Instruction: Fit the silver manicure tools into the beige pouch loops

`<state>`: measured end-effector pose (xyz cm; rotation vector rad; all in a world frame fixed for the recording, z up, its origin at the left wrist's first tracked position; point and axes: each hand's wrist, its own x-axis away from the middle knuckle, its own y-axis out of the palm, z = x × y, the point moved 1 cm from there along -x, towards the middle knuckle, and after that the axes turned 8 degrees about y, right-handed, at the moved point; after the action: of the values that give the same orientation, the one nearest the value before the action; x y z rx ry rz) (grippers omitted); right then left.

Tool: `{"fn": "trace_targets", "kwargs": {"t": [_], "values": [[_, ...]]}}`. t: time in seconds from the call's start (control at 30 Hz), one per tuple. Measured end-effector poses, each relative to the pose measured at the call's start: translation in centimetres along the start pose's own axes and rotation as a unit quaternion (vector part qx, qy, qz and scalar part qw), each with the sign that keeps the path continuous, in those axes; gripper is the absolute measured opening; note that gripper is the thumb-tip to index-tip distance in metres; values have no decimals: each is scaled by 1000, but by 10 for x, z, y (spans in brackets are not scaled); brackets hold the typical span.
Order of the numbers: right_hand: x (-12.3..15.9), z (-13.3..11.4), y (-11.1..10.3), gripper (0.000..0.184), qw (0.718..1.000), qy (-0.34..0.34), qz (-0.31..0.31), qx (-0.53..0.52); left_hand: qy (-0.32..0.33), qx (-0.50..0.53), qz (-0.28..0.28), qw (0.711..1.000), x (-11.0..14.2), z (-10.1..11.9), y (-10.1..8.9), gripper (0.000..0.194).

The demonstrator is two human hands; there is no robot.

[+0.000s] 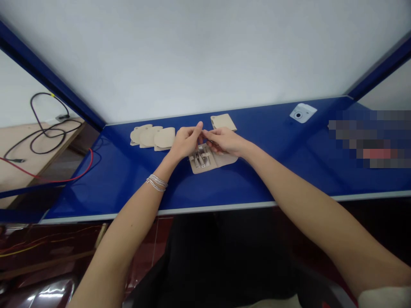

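An open beige case (203, 160) with several small metal tools strapped inside lies on the blue table (224, 184). My left hand (186, 141) and my right hand (224, 140) meet just above it. Both pinch at something small between their fingertips that I cannot make out. A silver bracelet (156, 182) sits on my left wrist.
Three closed beige cases (153, 137) lie in a row to the left, and another one (223, 121) sits behind my right hand. A small white camera (302, 112) rests at the back right. Black and red cables (48, 137) trail over a wooden table at left.
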<state>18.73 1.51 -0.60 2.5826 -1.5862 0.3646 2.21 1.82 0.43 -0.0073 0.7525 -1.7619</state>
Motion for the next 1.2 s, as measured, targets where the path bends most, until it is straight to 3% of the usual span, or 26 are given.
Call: {"fn": "trace_targets", "kwargs": {"t": [0.27, 0.53, 0.87, 1.2], "values": [[0, 1, 0, 46, 1000, 16, 2, -13, 4, 34, 30, 999, -2, -1, 1, 59], [1, -1, 1, 45, 996, 34, -51, -67, 6, 38, 28, 999, -2, -1, 1, 59], [3, -3, 1, 41, 997, 30, -42, -57, -5, 13, 121, 992, -5, -4, -4, 62], [2, 0, 0, 36, 996, 32, -56, -56, -11, -14, 159, 987, -6, -7, -6, 61]]}}
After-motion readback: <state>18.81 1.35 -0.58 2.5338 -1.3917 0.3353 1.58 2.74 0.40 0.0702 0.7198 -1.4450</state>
